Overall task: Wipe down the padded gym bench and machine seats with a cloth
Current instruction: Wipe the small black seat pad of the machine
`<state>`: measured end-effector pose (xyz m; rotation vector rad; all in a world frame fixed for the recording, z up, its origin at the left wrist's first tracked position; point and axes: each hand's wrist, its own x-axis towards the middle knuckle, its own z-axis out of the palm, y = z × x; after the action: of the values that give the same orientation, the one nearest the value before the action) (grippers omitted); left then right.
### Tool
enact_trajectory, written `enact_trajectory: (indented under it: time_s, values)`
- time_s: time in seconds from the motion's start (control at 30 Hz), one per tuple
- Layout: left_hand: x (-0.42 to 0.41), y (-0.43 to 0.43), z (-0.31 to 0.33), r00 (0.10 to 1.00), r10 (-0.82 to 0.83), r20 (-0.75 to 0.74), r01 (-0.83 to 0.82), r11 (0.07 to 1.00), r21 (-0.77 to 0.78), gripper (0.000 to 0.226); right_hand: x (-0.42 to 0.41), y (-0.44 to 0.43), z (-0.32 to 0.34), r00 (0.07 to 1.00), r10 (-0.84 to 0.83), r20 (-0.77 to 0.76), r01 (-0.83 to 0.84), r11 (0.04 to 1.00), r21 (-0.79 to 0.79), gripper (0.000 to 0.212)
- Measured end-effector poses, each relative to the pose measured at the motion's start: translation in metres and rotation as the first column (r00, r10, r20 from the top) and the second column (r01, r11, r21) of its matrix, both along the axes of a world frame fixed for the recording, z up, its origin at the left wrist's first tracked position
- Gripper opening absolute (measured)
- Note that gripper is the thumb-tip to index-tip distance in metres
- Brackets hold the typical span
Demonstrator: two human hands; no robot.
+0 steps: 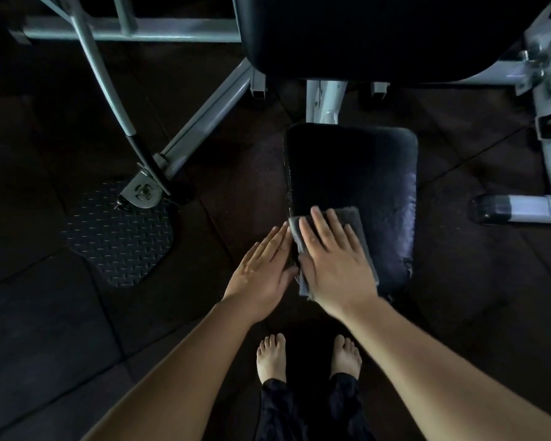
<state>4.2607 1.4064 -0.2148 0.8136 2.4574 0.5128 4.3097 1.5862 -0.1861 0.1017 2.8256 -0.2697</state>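
I note the right hand [334,262] spread flat, pressing the cloth [358,224] on the seat [350,167] at its 7 o'clock corner. The left hand [261,272] lies flat, fingers straight, at the 9 o'clock edge. Risk: the cloth overhangs the near edge and may slip off; the worn cover [406,265] at 4 o'clock may snag it.

Head view, steeply downward (close)

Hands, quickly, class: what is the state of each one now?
Left hand: open, holding nothing.
Right hand: open, pressing flat on the cloth.
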Motion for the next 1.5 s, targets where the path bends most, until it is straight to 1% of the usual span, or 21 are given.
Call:
enact_trajectory:
  time_s: [0.03, 0.13, 0.2, 0.27, 0.37, 0.43, 0.47, 0.53, 0.63, 0.7, 0.8, 0.87, 0.93, 1.0, 1.1, 1.2, 1.27, 1.33, 1.4, 1.43, 1.5]
  values:
    - [-0.001, 0.001, 0.001, 1.000, 0.002, -0.001, -0.002, 1.000, 0.000, 0.071, -0.016, 0.009, -0.001, 1.000, -0.024, -0.010, 0.024, 1.000, 0.014, 0.061]
    - [-0.002, 0.003, 0.004, 1.000, -0.003, -0.003, 0.003, 1.000, -0.015, 0.072, -0.067, 0.024, 0.001, 0.968, -0.253, 0.010, 0.252, 0.967, 0.020, 0.065]
    - [-0.003, 0.004, 0.006, 1.000, -0.001, -0.002, 0.001, 1.000, -0.026, 0.072, -0.071, 0.013, 0.001, 0.950, -0.313, 0.018, 0.313, 0.950, -0.002, 0.066]
    - [-0.003, 0.004, 0.007, 1.000, 0.005, 0.007, -0.005, 1.000, -0.021, 0.071, -0.044, -0.006, 0.001, 0.965, -0.262, -0.007, 0.262, 0.965, -0.016, 0.066]
    - [-0.002, 0.002, 0.006, 1.000, -0.013, 0.001, 0.013, 1.000, -0.026, 0.071, 0.017, -0.021, 0.002, 0.994, -0.110, -0.017, 0.110, 0.994, -0.005, 0.063]
    - [0.000, 0.001, 0.005, 1.000, -0.017, 0.003, 0.017, 1.000, -0.023, 0.072, 0.030, -0.003, 0.004, 1.000, -0.007, 0.022, 0.007, 1.000, -0.003, 0.062]
    - [0.000, 0.001, 0.005, 1.000, -0.014, 0.003, 0.014, 1.000, -0.013, 0.072, 0.025, 0.011, 0.003, 1.000, 0.004, 0.007, -0.004, 1.000, 0.004, 0.061]
    - [-0.001, 0.003, 0.004, 1.000, -0.015, 0.004, 0.015, 1.000, -0.003, 0.073, -0.005, 0.039, -0.001, 0.993, -0.101, -0.053, 0.102, 0.995, 0.016, 0.060]
    - [-0.004, 0.002, 0.004, 0.999, -0.036, -0.002, 0.036, 0.999, -0.024, 0.073, -0.051, 0.059, -0.003, 0.934, -0.355, -0.029, 0.355, 0.935, 0.000, 0.065]
    - [-0.005, 0.002, 0.005, 0.999, -0.046, -0.005, 0.046, 0.998, -0.039, 0.073, -0.049, 0.043, -0.004, 0.922, -0.386, -0.023, 0.386, 0.922, -0.004, 0.065]
    - [-0.006, 0.002, 0.006, 0.999, -0.042, -0.011, 0.042, 0.998, -0.044, 0.074, 0.003, 0.012, 0.004, 0.975, -0.216, -0.050, 0.216, 0.976, -0.002, 0.063]
    - [-0.007, 0.002, 0.005, 0.999, -0.048, 0.001, 0.048, 0.998, -0.044, 0.074, 0.045, 0.007, 0.009, 0.999, -0.045, -0.005, 0.045, 0.999, 0.001, 0.063]
    - [-0.006, 0.002, 0.002, 0.999, -0.047, 0.008, 0.048, 0.998, -0.032, 0.075, 0.053, 0.029, 0.010, 0.998, 0.046, 0.033, -0.046, 0.999, -0.013, 0.063]
    - [-0.006, 0.003, 0.001, 0.999, -0.033, 0.008, 0.033, 0.999, -0.011, 0.075, 0.026, 0.058, 0.004, 1.000, -0.011, -0.004, 0.011, 1.000, 0.001, 0.062]
    - [-0.007, 0.003, 0.003, 1.000, -0.027, 0.010, 0.027, 1.000, -0.010, 0.074, -0.037, 0.088, 0.000, 0.963, -0.266, -0.040, 0.266, 0.964, 0.002, 0.063]
    - [-0.009, 0.002, 0.005, 0.999, -0.037, 0.004, 0.037, 0.999, -0.015, 0.074, -0.050, 0.074, -0.002, 0.929, -0.368, -0.035, 0.368, 0.930, -0.007, 0.065]
    - [-0.010, 0.002, 0.005, 0.999, -0.045, 0.003, 0.045, 0.999, -0.017, 0.074, -0.023, 0.050, 0.001, 0.959, -0.281, -0.044, 0.282, 0.960, -0.001, 0.065]
    - [-0.011, 0.001, 0.005, 0.999, -0.048, 0.011, 0.048, 0.999, -0.015, 0.074, 0.015, 0.036, 0.008, 0.997, -0.073, -0.036, 0.072, 0.997, -0.010, 0.064]
    - [-0.011, 0.000, 0.004, 0.999, -0.049, 0.017, 0.049, 0.999, -0.002, 0.075, 0.034, 0.047, 0.009, 0.993, 0.116, -0.006, -0.116, 0.993, -0.024, 0.064]
    - [-0.011, 0.000, 0.004, 0.999, -0.049, 0.017, 0.049, 0.999, 0.002, 0.075, 0.030, 0.062, 0.008, 0.987, 0.159, -0.009, -0.159, 0.987, -0.034, 0.064]
    - [-0.010, 0.001, 0.004, 0.999, -0.047, 0.020, 0.047, 0.999, -0.002, 0.075, -0.002, 0.091, 0.000, 0.994, 0.097, -0.043, -0.099, 0.995, -0.030, 0.064]
